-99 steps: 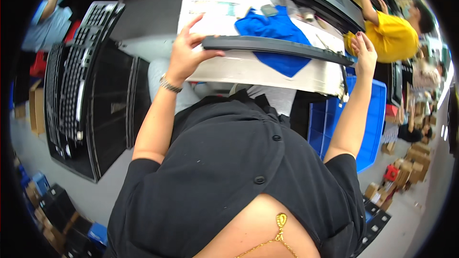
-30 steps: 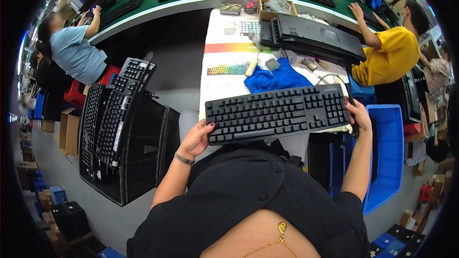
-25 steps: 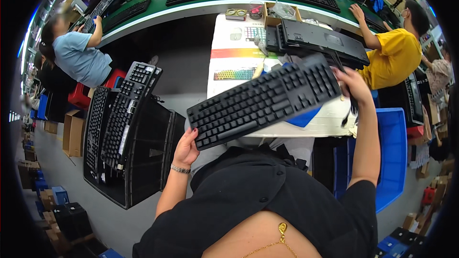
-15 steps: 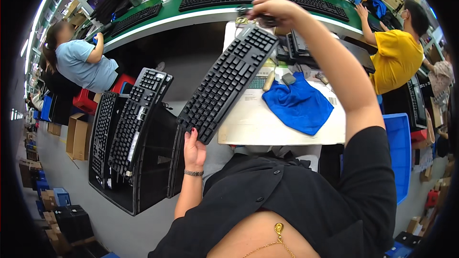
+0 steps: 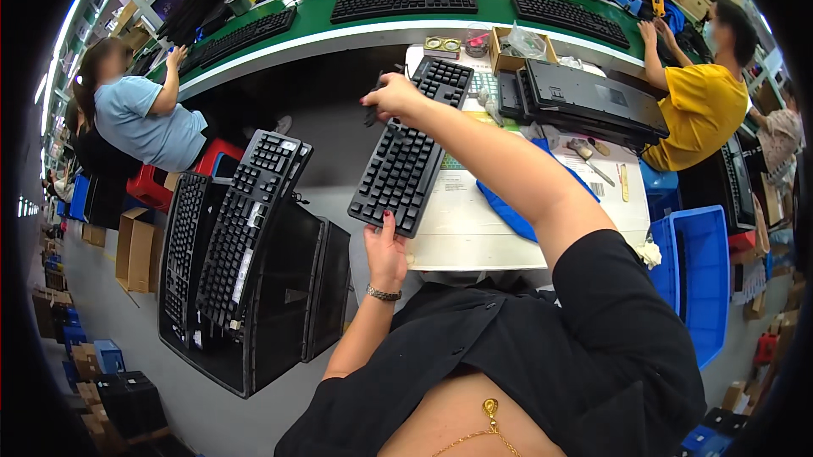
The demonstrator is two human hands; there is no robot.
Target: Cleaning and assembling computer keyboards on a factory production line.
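Black keyboard held lengthwise in the air, keys up, over the near edge of the white table. Left hand clamps its near end at 6 o'clock; right hand pinches the far end at 12 (fingers curled round the edge). At 9 o'clock, upright stacked keyboards in a black bin; blue cloth at 3 o'clock

I see the left hand at frame centre, palm up, fingers curled closed in a grip, forearm rising from the lower middle, a bracelet at the wrist. The right hand sits in the upper centre, fingers closed in a grip, its bare arm stretched diagonally from the right shoulder.
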